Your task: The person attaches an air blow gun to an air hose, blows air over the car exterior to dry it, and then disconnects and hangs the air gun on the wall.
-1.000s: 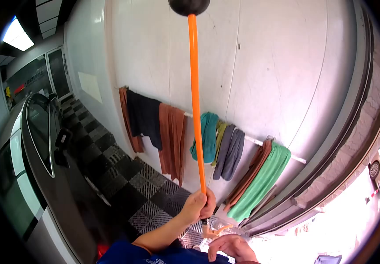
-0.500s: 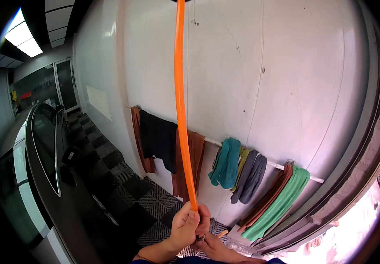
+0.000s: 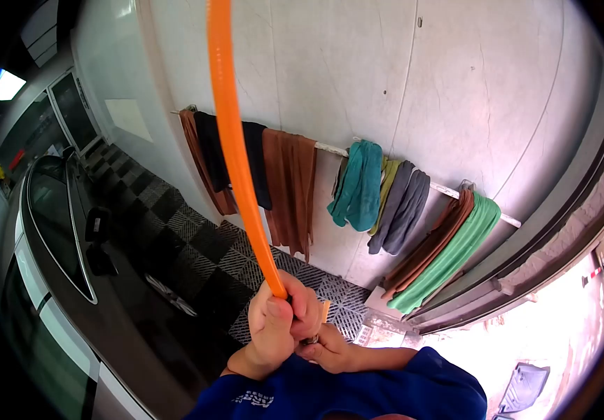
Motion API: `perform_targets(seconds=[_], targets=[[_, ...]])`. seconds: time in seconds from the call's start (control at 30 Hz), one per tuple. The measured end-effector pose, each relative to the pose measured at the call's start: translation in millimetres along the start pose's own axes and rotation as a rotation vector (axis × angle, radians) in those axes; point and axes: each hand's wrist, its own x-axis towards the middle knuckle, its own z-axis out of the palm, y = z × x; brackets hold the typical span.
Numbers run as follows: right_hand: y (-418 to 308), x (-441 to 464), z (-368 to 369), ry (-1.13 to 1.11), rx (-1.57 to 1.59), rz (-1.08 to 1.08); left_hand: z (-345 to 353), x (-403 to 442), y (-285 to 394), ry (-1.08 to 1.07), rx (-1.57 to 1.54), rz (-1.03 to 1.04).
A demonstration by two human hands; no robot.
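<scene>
An orange hose (image 3: 235,140) comes down from above and runs into my left hand (image 3: 272,325), whose fingers are wrapped tightly round it. Just below and to the right, my right hand (image 3: 331,352) is closed close against the left one. Between the two hands shows a small metal fitting (image 3: 310,340), gripped by the right fingers and mostly covered. A short orange strip (image 3: 325,310) appears behind the hands; whether it belongs to the same hose I cannot tell.
A dark car (image 3: 106,315) stands close on the left, its mirror (image 3: 97,224) sticking out. Ahead, a wall rail (image 3: 445,190) carries several cloths, including a teal cloth (image 3: 359,185) and a green cloth (image 3: 480,245). Checkered floor tiles (image 3: 207,287) lie below; a grey mat (image 3: 526,387) is at lower right.
The view has tipped downward, so the rail and cloths sit higher and my blue shirt shows. The hose now slants to the upper left. Both hands keep their closed hold.
</scene>
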Motion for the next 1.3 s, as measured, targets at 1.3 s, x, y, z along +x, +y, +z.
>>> perform_targets(seconds=[1.3], targets=[[-275,410,-267,0.733,-1.162,-1.350,-68,527,269,0.028,0.582,0.624]])
